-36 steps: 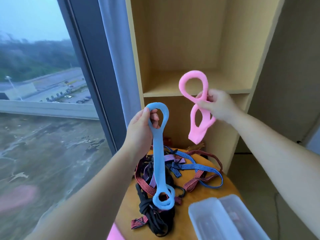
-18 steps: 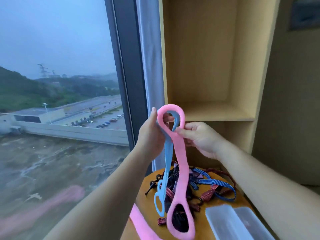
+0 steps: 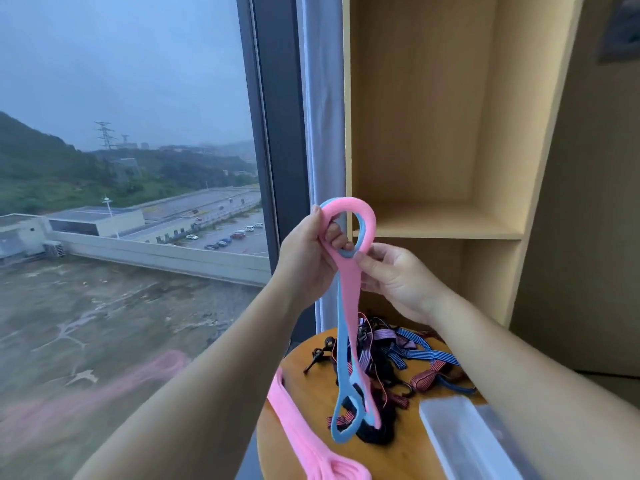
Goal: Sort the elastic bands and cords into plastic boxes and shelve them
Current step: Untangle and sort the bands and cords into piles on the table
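**Holding Two Loop Bands Together Above the Desk**

1. Fingers. The left hand (image 3: 304, 261) has its fingers (image 3: 334, 237) curled round the necks of two bands, just below their top loops. The right hand (image 3: 398, 282) pinches the same necks from the other side, its fingertips (image 3: 367, 259) just beside those of the left hand. Both hands grip and neither is relaxed.

2. Held items. The pink band (image 3: 371, 220) lies in front, with the blue band (image 3: 340, 341) directly behind it. Their top loops are stacked, so only a thin blue edge shows round the pink ring. Both bands hang straight down from the fingers. Their lower loops hang in front of the cord pile. Contact with the pile cannot be confirmed.

3. Desk. The round wooden desk (image 3: 398, 459) carries a tangled pile of cords (image 3: 391, 362): blue striped, red striped, purple and black straps, some with dark hooks. A second pink band (image 3: 304, 441) lies across the left edge of the desk and runs out of view at the bottom. A translucent plastic box (image 3: 464, 441) sits at the right front, partly hidden by the right forearm.

4. Surroundings. A light wooden shelf unit (image 3: 433, 230) stands behind the desk, its compartments open to the front. A pale curtain (image 3: 322, 133) hangs between the unit and the window (image 3: 138, 168).
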### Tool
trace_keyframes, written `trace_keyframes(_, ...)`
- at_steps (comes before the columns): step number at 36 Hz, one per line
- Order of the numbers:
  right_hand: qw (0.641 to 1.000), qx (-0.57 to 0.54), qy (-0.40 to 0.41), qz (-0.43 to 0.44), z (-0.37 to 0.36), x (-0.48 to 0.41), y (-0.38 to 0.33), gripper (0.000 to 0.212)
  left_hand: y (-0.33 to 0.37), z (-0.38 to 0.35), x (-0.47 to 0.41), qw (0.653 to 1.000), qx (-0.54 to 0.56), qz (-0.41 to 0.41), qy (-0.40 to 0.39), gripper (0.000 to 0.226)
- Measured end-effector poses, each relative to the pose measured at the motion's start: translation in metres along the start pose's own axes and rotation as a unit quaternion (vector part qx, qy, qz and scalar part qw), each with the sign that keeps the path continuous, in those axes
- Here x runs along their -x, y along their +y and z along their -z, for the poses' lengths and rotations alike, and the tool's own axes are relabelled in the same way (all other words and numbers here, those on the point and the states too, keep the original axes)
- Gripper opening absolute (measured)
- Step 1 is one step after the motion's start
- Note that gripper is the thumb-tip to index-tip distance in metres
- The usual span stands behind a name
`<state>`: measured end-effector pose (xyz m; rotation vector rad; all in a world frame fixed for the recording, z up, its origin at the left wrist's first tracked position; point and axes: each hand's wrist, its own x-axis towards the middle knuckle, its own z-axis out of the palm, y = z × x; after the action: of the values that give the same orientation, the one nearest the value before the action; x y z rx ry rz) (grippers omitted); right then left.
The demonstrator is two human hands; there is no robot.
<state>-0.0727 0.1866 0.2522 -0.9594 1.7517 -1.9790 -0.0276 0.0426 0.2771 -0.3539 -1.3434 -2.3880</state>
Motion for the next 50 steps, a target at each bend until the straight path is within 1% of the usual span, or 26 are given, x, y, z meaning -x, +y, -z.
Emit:
trace_keyframes(1,0.999,-0.033,-0.002,0.009,-0.001,0.001,0.000,0.043,0.000,0.001,0.000,1.000,-0.002,0.001,0.002,0.035)
trace_keyframes(3,0.997,-0.072,0.020,0.028,-0.005,0.001,-0.001,0.037,-0.001,0.003,0.001,1.000,0.001,0.002,0.006,0.034)
trace_keyframes(5,0.994,-0.085,0.045,0.044,-0.007,-0.003,-0.006,0.037,-0.003,0.008,0.002,1.000,-0.010,0.003,0.004,0.035)
trace_keyframes(7,0.995,-0.058,0.051,0.058,-0.007,-0.008,-0.013,0.042,-0.005,0.015,0.004,0.999,-0.038,-0.002,-0.001,0.035)
trace_keyframes(9,0.997,-0.002,0.031,0.066,-0.007,-0.012,-0.021,0.043,-0.008,0.023,0.008,0.998,-0.062,-0.011,-0.003,0.034)
trace_keyframes(10,0.997,0.032,0.018,0.074,-0.007,-0.015,-0.025,0.042,-0.009,0.026,0.009,0.997,-0.070,-0.012,0.001,0.033)
trace_keyframes(12,0.992,0.090,0.005,0.091,-0.009,-0.021,-0.030,0.032,-0.010,0.032,0.012,0.997,-0.078,-0.012,0.019,0.034)
trace_keyframes(15,0.987,0.127,0.000,0.101,-0.015,-0.032,-0.034,0.024,-0.012,0.041,0.015,0.995,-0.081,-0.030,0.049,0.034)
trace_keyframes(19,0.980,0.159,-0.005,0.116,-0.025,-0.040,-0.030,0.025,-0.015,0.048,0.019,0.991,-0.077,-0.067,0.082,0.035)
trace_keyframes(20,0.980,0.162,-0.009,0.118,-0.028,-0.041,-0.028,0.024,-0.015,0.050,0.020,0.990,-0.084,-0.072,0.084,0.039)
trace_keyframes(22,0.979,0.162,-0.014,0.123,-0.032,-0.043,-0.025,0.018,-0.015,0.054,0.023,0.988,-0.109,-0.070,0.082,0.057)
trace_keyframes(24,0.979,0.158,-0.012,0.126,-0.036,-0.044,-0.023,0.015,-0.016,0.058,0.029,0.983,-0.161,-0.055,0.075,0.072)
trace_keyframes(26,0.979,0.155,-0.011,0.130,-0.039,-0.044,-0.024,0.018,-0.024,0.065,0.037,0.974,-0.214,-0.019,0.074,0.070)
trace_keyframes(28,0.978,0.156,-0.006,0.135,-0.042,-0.044,-0.027,0.023,-0.042,0.077,0.048,0.964,-0.263,0.014,0.040,0.056)
trace_keyframes(30,0.978,0.156,0.001,0.140,-0.043,-0.046,-0.030,0.024,-0.059,0.083,0.059,0.956,-0.289,0.048,-0.001,0.033)
trace_keyframes(31,0.977,0.161,0.005,0.142,-0.043,-0.047,-0.031,0.022,-0.066,0.084,0.065,0.955,-0.291,0.063,-0.006,0.025)
trace_keyframes(32,0.975,0.170,0.008,0.142,-0.042,-0.048,-0.031,0.021,-0.071,0.085,0.070,0.955,-0.289,0.073,-0.003,0.022)
trace_keyframes(35,0.972,0.194,0.013,0.135,-0.041,-0.050,-0.024,0.021,-0.088,0.090,0.084,0.951,-0.295,0.093,0.021,0.025)
trace_keyframes(38,0.971,0.202,0.034,0.122,-0.040,-0.054,-0.012,0.020,-0.105,0.097,0.104,0.931,-0.337,0.137,0.038,0.026)
trace_keyframes(42,0.973,0.207,0.039,0.099,-0.040,-0.059,0.008,0.021,-0.124,0.110,0.130,0.913,-0.357,0.179,0.077,0.027)
trace_keyframes(46,0.980,0.179,0.046,0.078,-0.042,-0.065,0.027,0.016,-0.147,0.120,0.157,0.906,-0.352,0.216,0.088,0.025)
trace_keyframes(50,0.978,0.201,0.022,0.053,-0.046,-0.074,0.049,0.023,-0.170,0.119,0.172,0.911,-0.298,0.246,0.142,0.030)
